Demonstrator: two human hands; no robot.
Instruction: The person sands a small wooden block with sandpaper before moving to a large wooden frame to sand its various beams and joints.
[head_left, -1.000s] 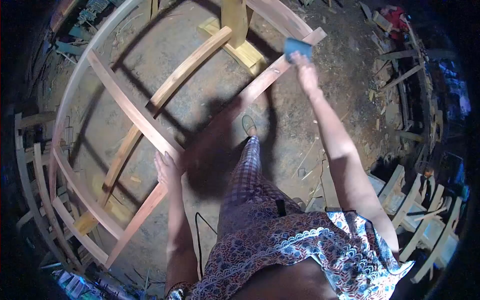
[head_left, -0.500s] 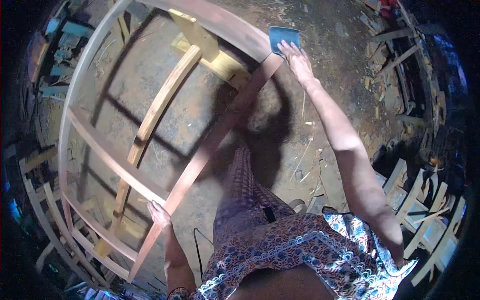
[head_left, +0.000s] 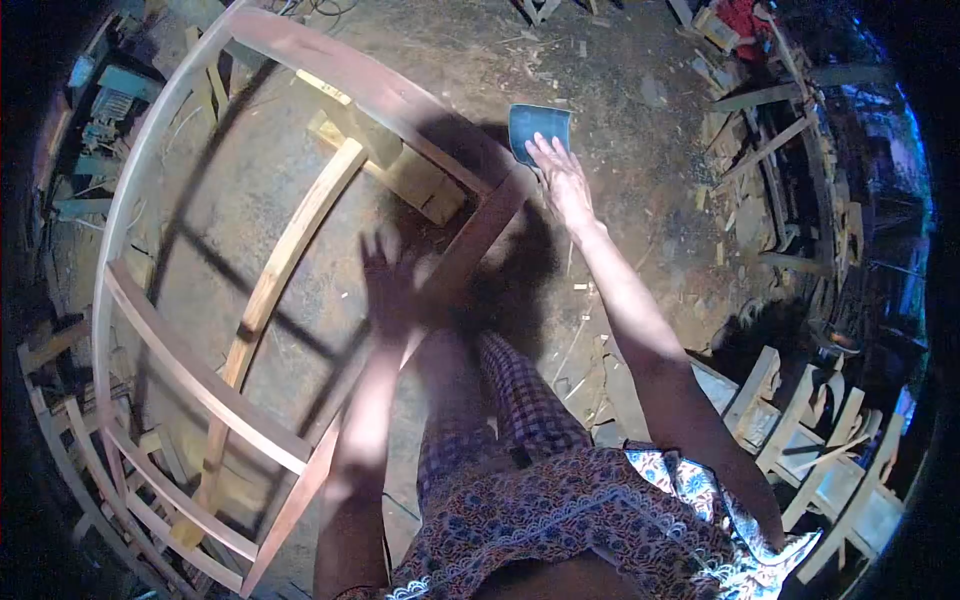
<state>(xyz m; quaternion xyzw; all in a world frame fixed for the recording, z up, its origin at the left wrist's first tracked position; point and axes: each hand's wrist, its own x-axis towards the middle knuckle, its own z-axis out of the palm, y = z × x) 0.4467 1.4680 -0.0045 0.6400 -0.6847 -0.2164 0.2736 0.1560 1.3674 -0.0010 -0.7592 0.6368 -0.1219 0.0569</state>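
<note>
A wooden frame (head_left: 335,65) with curved rails and crosspieces fills the left half of the view. My right hand (head_left: 562,185) is at its far right corner, fingers laid on a blue-grey sheet of sandpaper (head_left: 538,128) that sticks out past the corner. My left hand (head_left: 388,280) is smeared by motion and in shadow, with fingers apart. It hangs over the near rail (head_left: 490,220), around its middle, and nothing shows in it. The forearm covers part of that rail.
Under the frame stands a pale wooden support (head_left: 285,250) with a curved bar and a block (head_left: 430,190). Slatted wooden pieces (head_left: 840,450) lie at the lower right, and scrap wood (head_left: 735,165) is piled at the right. Shavings dot the dirt floor (head_left: 640,100).
My left hand has left the near rail by the crosspiece and moved up and right along it. My right hand and the sandpaper have shifted slightly left and down in view, along with the frame's corner.
</note>
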